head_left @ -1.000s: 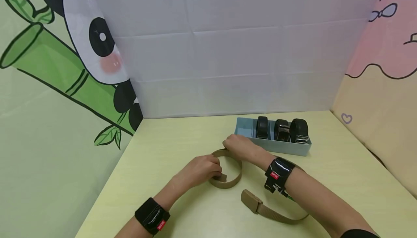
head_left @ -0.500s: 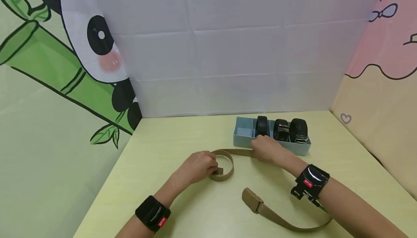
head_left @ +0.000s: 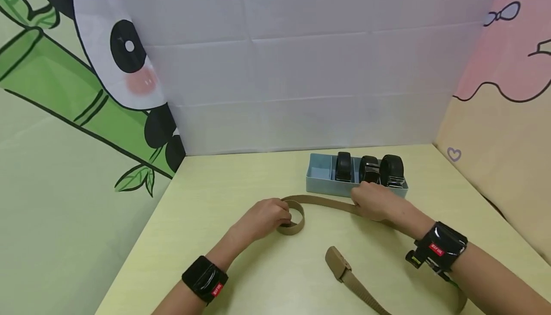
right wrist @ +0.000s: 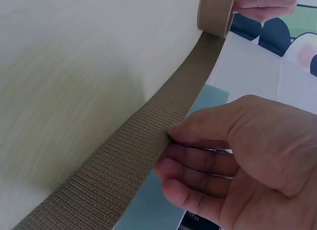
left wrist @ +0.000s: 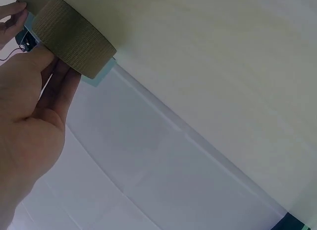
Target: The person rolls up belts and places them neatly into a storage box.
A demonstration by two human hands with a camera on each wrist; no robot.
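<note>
A tan woven belt point(head_left: 325, 202) is partly wound into a small coil at its left end. My left hand point(head_left: 268, 219) grips that coil, fingers curled into the loop; the left wrist view shows the coil's ribbed webbing point(left wrist: 74, 36) against the fingertips. Further right, my right hand point(head_left: 376, 202) pinches the strap between thumb and fingers, as the right wrist view shows on the strap's edge point(right wrist: 143, 136). Between the hands the strap runs in a gentle curve. Its buckle point(head_left: 337, 262) lies on the table nearer me, and the strap's loop beyond it passes out of frame and under the right forearm.
Behind the right hand stands a blue divided box point(head_left: 329, 188) with several black rolled belts point(head_left: 343, 166) upright in it; its leftmost compartment holds none. The pale yellow table point(head_left: 232, 176) ends at a white cloth backdrop point(head_left: 267, 75), with printed cloths at both sides.
My right hand has slid rightward along the strap, drawing it out from the coil. The coil in my left hand is smaller and tighter. The buckle has shifted slightly right.
</note>
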